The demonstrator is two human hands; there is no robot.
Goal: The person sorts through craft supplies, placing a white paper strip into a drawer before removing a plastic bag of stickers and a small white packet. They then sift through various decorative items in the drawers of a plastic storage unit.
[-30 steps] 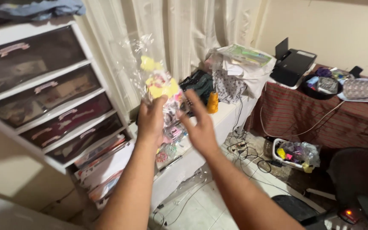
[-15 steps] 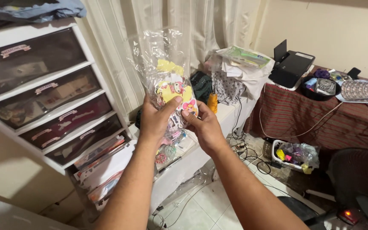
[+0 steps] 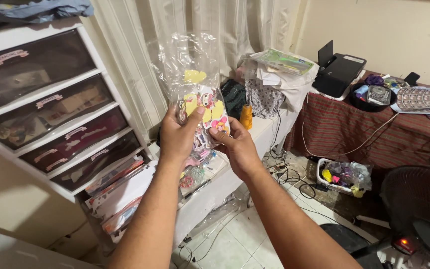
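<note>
Both hands are gripping the clear plastic bag (image 3: 195,94) held up at chest height in front of the curtain (image 3: 140,60). Left hand (image 3: 177,137) is closing its grip on the bag's lower left, thumb pressing the front over the colourful cartoon cutouts (image 3: 204,107) inside. Right hand (image 3: 237,149) is pinching the lower right corner, fingers curled shut on the plastic.

Bag is standing upright, top part empty and crinkled, open or sealed I cannot tell. Cutouts are sitting bunched in the lower half, one yellow piece riding higher.

Progress, judging from this: bag is picked up and in hand, contents are all inside, nothing is being pulled out yet. Bag is not touching any surface.

Around it: white drawer unit (image 3: 51,109) with dark drawers is standing to the left, cluttered white counter (image 3: 265,132) is sitting behind the hands, printer (image 3: 339,72) is resting on the striped cloth (image 3: 374,132) to the right, fan (image 3: 419,209) at lower right.
</note>
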